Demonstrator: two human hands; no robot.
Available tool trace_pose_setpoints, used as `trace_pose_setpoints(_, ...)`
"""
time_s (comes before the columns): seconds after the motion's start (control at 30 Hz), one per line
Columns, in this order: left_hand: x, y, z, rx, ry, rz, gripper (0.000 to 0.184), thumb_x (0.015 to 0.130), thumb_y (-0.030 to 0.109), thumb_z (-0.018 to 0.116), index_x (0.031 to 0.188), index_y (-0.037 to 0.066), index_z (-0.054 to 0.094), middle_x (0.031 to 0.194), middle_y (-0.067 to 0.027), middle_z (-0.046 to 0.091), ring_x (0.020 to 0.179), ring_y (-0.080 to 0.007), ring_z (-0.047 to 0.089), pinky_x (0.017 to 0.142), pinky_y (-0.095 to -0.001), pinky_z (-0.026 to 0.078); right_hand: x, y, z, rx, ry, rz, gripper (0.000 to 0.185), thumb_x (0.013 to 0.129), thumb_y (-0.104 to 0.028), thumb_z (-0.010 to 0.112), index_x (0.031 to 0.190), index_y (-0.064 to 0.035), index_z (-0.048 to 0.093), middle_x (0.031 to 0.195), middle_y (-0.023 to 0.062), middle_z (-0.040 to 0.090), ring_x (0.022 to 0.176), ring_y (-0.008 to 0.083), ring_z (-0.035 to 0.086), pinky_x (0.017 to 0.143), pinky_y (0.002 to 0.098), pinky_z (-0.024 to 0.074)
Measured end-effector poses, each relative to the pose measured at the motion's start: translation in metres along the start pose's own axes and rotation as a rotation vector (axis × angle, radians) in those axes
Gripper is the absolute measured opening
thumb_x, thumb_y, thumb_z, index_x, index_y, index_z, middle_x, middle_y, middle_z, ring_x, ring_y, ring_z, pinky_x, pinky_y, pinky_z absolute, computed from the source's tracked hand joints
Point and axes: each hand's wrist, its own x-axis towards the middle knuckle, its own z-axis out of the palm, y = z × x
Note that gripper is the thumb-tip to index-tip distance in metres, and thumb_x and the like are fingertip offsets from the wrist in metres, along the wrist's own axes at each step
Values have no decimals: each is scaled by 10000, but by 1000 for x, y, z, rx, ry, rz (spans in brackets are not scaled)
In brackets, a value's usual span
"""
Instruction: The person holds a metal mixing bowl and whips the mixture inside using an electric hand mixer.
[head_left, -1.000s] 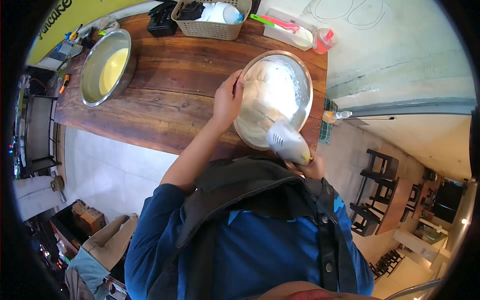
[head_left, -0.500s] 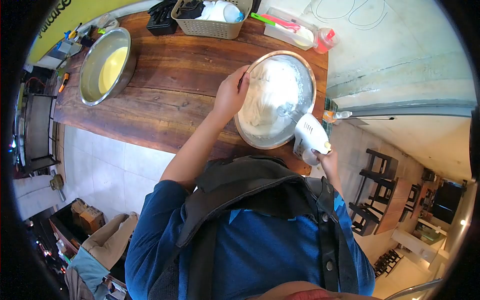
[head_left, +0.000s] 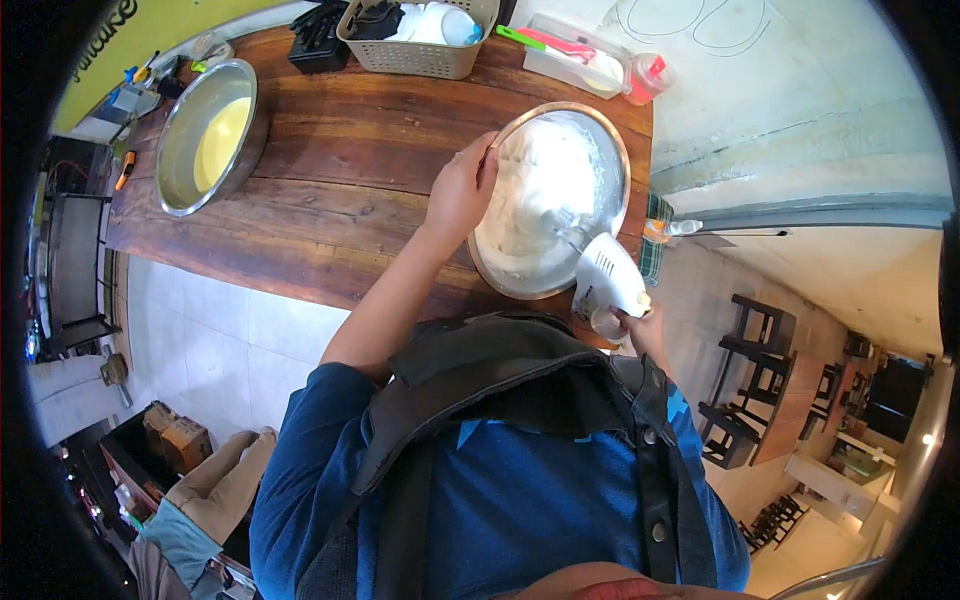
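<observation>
A large metal mixing bowl (head_left: 622, 178) stands on the wooden table in front of me, with a thick white whipped mixture (head_left: 545, 185) in it. My left hand (head_left: 464, 185) grips the bowl's left rim, thumb on the inner side. In my right hand (head_left: 641, 328) is a white electric hand mixer (head_left: 610, 275), held by its handle over the near right rim. Its beaters dip into the mixture and look blurred. A second metal bowl (head_left: 250, 125), holding a pale yellow batter (head_left: 222, 143), stands at the table's left end, away from both hands.
Along the back of the wooden table (head_left: 340, 215) are a beige basket (head_left: 415, 60) with cloths, a black container (head_left: 318, 50), a clear tub (head_left: 575, 68) with spatulas and a red-lidded jar (head_left: 648, 78). An orange cutter (head_left: 125, 170) lies far left. A wall (head_left: 800, 140) borders the right.
The mixer has moved left and slightly toward me, its beaters shifting further into the mixture. My left hand stays on the rim. The view has shifted slightly.
</observation>
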Motion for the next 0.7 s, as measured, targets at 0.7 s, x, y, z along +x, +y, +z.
trace_pose_setpoints(0.7, -5, -4, -5, 50, 3, 29, 289, 975, 175, 506, 1218, 28, 557, 993, -231, 650, 919, -412, 618, 771, -459, 494, -11, -12, 7, -322, -78, -110, 415, 665, 34, 717, 1071, -24, 649, 974, 78, 697, 908, 176, 660, 785, 332, 527)
